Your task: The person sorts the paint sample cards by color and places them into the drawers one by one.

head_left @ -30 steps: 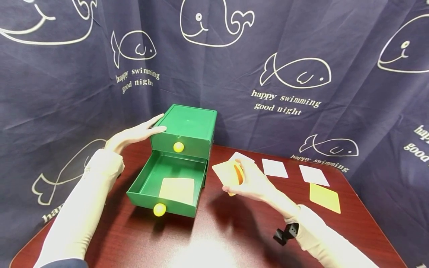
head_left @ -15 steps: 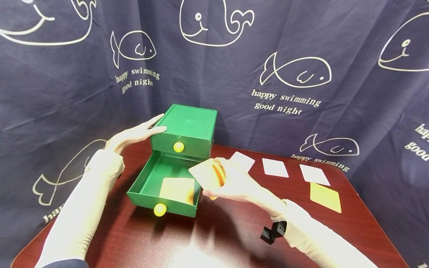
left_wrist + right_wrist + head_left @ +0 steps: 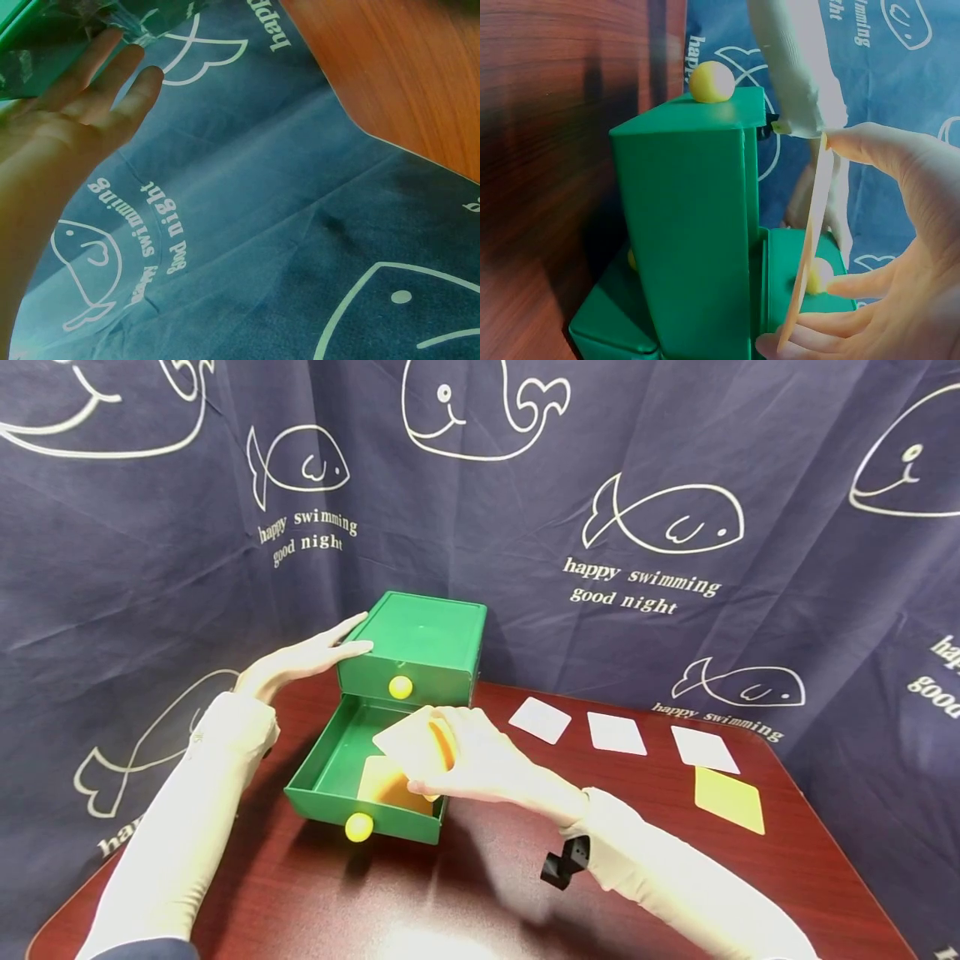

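My right hand (image 3: 480, 758) pinches a thin, square, pale yellow card (image 3: 411, 742) by its edges, tilted above the pulled-out drawer (image 3: 401, 825). In the right wrist view this card is seen nearly edge-on between thumb and fingers. Another yellow card (image 3: 377, 775) lies inside the drawer at its front right, partly hidden by the held one. The drawer belongs to a green cabinet (image 3: 423, 627) with yellow ball knobs; the drawer above it is closed. My left hand (image 3: 300, 662) rests with straight fingers on the cabinet's upper left edge.
On the reddish-brown table (image 3: 637, 810), three white cards lie in a row to the right, the nearest a white card (image 3: 540, 720). A yellow card (image 3: 729, 799) lies in front of the rightmost. A dark blue curtain (image 3: 510, 543) hangs behind.
My right hand has carried the held card leftward, from beside the cabinet to over the pulled-out drawer. The left hand stays on the cabinet.
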### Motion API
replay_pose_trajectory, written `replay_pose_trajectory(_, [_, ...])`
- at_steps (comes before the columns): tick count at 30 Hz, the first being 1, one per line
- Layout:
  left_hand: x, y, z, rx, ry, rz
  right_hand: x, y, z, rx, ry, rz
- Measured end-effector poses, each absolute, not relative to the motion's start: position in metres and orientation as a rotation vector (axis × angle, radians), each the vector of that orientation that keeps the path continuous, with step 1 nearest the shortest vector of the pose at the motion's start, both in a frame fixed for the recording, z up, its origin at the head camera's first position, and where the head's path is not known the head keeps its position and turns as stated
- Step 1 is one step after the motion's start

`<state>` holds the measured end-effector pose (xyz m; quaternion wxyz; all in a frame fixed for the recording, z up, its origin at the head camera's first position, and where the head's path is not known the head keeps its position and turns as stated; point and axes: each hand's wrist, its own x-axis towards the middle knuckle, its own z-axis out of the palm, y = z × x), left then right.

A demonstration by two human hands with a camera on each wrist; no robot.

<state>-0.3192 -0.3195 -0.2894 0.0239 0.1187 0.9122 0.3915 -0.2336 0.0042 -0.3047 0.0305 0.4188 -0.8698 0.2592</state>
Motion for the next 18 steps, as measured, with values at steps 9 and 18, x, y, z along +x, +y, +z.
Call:
replay_pose_trajectory(9, [-0.32,-0.319,-0.29,0.364,2.826,1.215,-0.237,-0.017,-0.315,1.333,-2.632,0.647])
replay_pose_trajectory(18, [-0.311,-0.312,-0.283,0.344,2.8,1.252,-0.237,-0.027,-0.326,1.317,-2.682,0.627])
